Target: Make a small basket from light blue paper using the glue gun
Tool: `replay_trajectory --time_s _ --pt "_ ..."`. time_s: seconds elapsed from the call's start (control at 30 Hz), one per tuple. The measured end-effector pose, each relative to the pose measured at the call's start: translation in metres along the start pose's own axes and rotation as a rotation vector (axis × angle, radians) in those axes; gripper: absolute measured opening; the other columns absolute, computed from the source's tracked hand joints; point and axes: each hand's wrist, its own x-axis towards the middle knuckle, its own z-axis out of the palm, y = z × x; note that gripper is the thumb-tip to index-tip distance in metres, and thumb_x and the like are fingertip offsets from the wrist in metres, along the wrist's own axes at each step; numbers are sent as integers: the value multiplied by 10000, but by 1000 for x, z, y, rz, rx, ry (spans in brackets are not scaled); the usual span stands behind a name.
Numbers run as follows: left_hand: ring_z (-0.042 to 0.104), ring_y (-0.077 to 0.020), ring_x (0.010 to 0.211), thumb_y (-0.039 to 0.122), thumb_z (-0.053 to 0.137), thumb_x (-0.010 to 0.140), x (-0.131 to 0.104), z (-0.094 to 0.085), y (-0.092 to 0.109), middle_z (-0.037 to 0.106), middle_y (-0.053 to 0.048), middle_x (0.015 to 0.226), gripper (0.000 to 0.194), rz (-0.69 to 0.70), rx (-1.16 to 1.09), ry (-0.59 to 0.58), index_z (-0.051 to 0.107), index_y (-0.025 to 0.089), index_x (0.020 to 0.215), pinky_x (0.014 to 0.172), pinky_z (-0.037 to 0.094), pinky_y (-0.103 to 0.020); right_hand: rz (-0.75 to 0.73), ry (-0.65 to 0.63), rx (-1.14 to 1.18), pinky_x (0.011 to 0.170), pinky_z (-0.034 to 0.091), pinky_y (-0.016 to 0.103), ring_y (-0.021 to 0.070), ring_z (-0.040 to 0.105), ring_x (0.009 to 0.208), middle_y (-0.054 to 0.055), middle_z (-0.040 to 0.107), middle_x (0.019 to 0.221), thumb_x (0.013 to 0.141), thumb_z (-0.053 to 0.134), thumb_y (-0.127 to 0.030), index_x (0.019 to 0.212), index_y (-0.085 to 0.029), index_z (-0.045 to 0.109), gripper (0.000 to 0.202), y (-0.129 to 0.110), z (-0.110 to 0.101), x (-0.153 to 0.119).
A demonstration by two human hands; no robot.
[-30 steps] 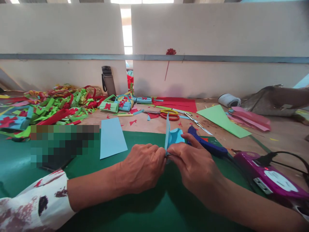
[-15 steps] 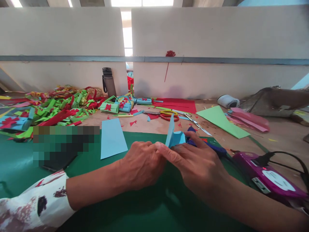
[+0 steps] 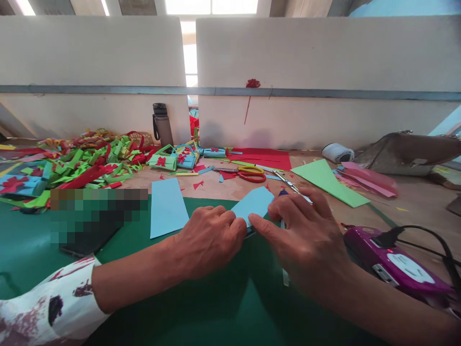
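A folded light blue paper piece (image 3: 254, 204) is held over the green mat, its upper flap flat and its far corners angled. Curled fingers of my left hand (image 3: 214, 235) grip its near left edge. My right hand (image 3: 306, 235) pinches the right side, thumb on the near edge and the other fingers bent at the far side. Below the right palm pokes a whitish translucent stick (image 3: 285, 278). Just beyond the right fingers shows a dark blue tip (image 3: 284, 192); the rest of that tool is hidden. A flat blue paper sheet (image 3: 168, 207) lies left of the hands.
Red-and-yellow scissors (image 3: 252, 174) and a utility knife (image 3: 290, 183) lie beyond the hands. Green paper (image 3: 329, 182) and a purple power strip (image 3: 396, 264) are at right. A paper-strip heap (image 3: 97, 156), a bottle (image 3: 163, 126) and a dark phone (image 3: 90, 235) are at left.
The blue paper's raised flap has come down flat. My right hand has lifted from its flat pose, and its fingers now curl around the right side. My left hand keeps its grip.
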Motion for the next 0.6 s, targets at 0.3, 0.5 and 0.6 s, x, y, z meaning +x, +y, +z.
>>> replay_trajectory --time_s 0.3,0.5,0.6 --pt "446 -142 495 106 372 866 -1 -1 -5 526 9 573 207 15 -6 -12 460 179 694 453 290 -262 -13 -18 174 961 259 540 253 504 1097 84 606 953 814 490 -31 772 -171 612 190 6 14 -5" --pt "447 -137 505 99 341 879 -1 -3 -8 525 0 580 253 -21 -116 13 477 169 678 474 334 -264 -45 -15 231 988 247 487 180 563 989 18 636 826 868 400 -32 798 -172 570 231 4 15 -4" --pt "533 -145 637 188 429 883 -1 -9 -10 594 -30 709 154 -145 -441 64 547 144 793 585 427 -270 -10 -7 247 992 247 469 159 575 928 15 626 818 843 389 -7 792 -176 551 240 6 15 -3"
